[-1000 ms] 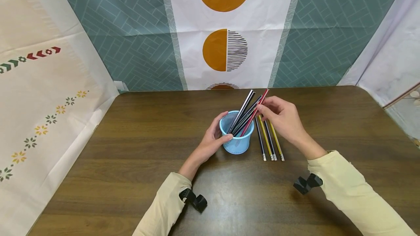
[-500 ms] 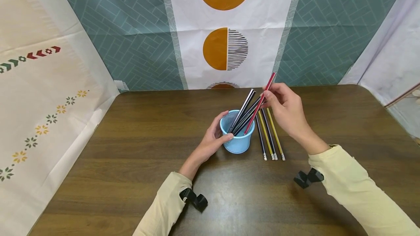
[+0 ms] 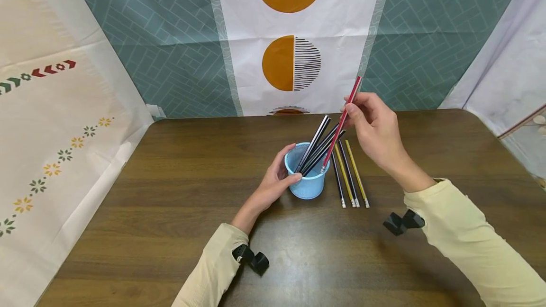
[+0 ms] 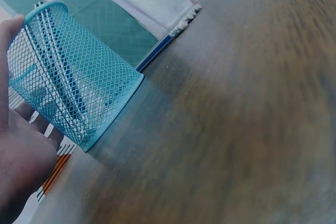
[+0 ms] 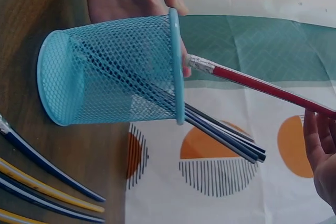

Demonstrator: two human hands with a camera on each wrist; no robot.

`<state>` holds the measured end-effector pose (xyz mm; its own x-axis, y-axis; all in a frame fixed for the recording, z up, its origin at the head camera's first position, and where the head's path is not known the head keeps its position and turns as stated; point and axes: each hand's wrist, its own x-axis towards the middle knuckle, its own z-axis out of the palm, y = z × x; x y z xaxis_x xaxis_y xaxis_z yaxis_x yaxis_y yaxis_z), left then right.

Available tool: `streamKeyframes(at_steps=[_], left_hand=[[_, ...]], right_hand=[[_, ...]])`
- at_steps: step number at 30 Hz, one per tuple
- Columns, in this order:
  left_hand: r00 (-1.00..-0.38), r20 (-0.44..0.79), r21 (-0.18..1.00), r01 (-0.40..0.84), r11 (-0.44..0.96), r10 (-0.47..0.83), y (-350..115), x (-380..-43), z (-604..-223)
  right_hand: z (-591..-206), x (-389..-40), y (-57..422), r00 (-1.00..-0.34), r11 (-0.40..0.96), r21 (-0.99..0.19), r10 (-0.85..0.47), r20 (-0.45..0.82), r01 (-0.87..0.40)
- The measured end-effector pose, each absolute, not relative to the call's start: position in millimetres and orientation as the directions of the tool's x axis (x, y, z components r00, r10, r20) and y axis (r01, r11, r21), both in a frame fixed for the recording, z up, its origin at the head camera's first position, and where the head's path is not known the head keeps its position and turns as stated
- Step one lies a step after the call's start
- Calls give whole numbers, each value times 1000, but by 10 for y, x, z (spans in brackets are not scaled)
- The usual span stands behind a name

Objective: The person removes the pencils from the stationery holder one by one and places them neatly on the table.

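A light blue mesh pencil cup (image 3: 308, 188) stands upright on the table, and my left hand (image 3: 272, 183) grips its side with the thumb at the rim. Several dark striped pencils (image 3: 316, 142) lean to the right inside it. Above the cup, my right hand (image 3: 379, 129) pinches a red pencil (image 5: 262, 86) near its upper end. The pencil slants with its white eraser end down; in the right wrist view that eraser end sits just outside the cup's mouth. The left wrist view shows the dark pencils through the mesh wall (image 4: 100, 66).
Right of the cup, several pencils lie side by side on the brown wooden table (image 3: 192, 193), dark ones and yellow ones (image 3: 357, 174), erasers toward me. A patterned cloth (image 3: 170, 41) hangs behind the table's far edge. Black camera mounts (image 3: 251, 259) sit on both wrists.
My right hand has risen and moved slightly right, drawing the red pencil up until its eraser end reached the cup's rim. The left hand and cup have stayed in place.
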<state>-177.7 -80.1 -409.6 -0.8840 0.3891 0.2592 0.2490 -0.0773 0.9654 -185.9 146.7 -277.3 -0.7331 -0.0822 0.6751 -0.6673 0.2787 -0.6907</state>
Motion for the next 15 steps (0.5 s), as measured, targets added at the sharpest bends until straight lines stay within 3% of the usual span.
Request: streamKeyframes(at_steps=[7,15], left_hand=[[-883,260,965,245,-89,391,-800,-1770,-4086],[-884,270,963,254,-93,383,-795,-1763,-4085]], right_hand=[[-2714,-1824,1515,-751,305,-701,-83,655,-645],[-2743,-1805,1604,-815,373,-734,-125,566,-568]])
